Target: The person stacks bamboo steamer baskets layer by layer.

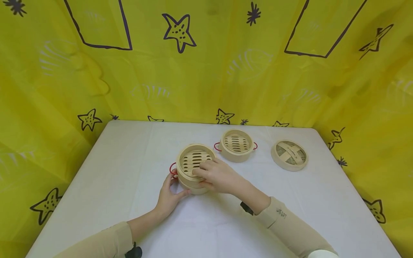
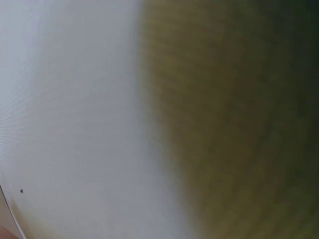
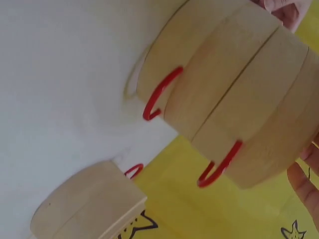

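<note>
Two round bamboo steamer baskets stand stacked on the table. My left hand (image 1: 169,199) holds the lower steamer basket (image 1: 198,191) from the left, its thumb against the front wall and its fingers round the side by a red handle (image 1: 173,168). At the near right rim of the upper steamer basket (image 1: 193,147), my right hand (image 1: 221,177) grips the wall, fingers over the slatted inside and thumb outside. The right wrist view shows both walls side-on, a dark seam between them, and red handles one above the other. Only blurred pale and tan surfaces fill the left wrist view.
A third steamer basket (image 1: 237,156) with red handles sits behind the stack to the right. Farther right lies a woven bamboo lid (image 1: 289,154). A white cloth covers the table (image 1: 129,168), and a yellow patterned curtain (image 1: 206,71) hangs behind and at both sides.
</note>
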A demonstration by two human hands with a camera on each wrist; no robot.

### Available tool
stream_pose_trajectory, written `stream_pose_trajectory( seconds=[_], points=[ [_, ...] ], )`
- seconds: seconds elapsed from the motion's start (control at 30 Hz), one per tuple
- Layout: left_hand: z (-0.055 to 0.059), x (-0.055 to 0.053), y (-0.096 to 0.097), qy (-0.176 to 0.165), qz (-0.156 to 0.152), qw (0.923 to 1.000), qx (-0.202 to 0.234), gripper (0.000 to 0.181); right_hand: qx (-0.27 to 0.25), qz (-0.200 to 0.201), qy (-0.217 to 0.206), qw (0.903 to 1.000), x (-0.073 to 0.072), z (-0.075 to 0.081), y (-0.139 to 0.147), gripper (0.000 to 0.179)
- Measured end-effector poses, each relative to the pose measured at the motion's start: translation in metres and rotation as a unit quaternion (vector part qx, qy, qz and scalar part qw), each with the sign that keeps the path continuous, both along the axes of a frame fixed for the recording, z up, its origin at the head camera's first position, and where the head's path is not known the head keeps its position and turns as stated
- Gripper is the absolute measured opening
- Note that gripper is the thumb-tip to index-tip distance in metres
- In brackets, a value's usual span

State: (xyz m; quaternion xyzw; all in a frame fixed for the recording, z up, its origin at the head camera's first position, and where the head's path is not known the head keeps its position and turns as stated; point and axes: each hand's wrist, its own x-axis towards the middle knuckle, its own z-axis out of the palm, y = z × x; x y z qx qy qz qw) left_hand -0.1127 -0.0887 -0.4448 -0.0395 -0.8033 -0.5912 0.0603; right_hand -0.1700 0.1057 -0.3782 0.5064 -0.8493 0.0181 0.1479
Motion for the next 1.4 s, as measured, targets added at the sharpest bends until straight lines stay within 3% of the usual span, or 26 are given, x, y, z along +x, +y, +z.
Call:
stream_pose_trajectory(
  seconds=[0.27,0.4,0.5,0.83,1.13,1.4],
  points=[
    [-0.003,-0.001,-0.002,0.006,-0.007,0.9999,-0.007,0.076,-0.045,0.000,-0.001,0.9990,-0.012,0.014,0.016,0.041],
    [-0.023,-0.008,-0.005,0.008,-0.005,0.9999,-0.009,0.079,-0.084,-0.017,-0.001,0.9963,-0.021,0.016,0.024,0.041],
    [-0.038,-0.013,-0.008,0.009,-0.004,0.9999,-0.004,0.082,-0.113,-0.041,0.002,0.9928,-0.030,0.014,0.032,0.038],
    [-0.040,-0.013,-0.007,0.021,-0.002,0.9997,-0.009,0.080,-0.193,-0.140,0.006,0.9711,-0.065,-0.010,0.066,0.037],
    [-0.040,-0.012,-0.007,-0.001,-0.004,1.0000,-0.001,0.084,-0.150,-0.241,-0.049,0.9577,-0.072,-0.038,0.089,0.043],
    [-0.043,-0.013,-0.007,0.043,0.000,0.9989,-0.017,0.081,-0.063,-0.263,-0.061,0.9608,-0.074,-0.053,0.096,0.042]
  ],
)
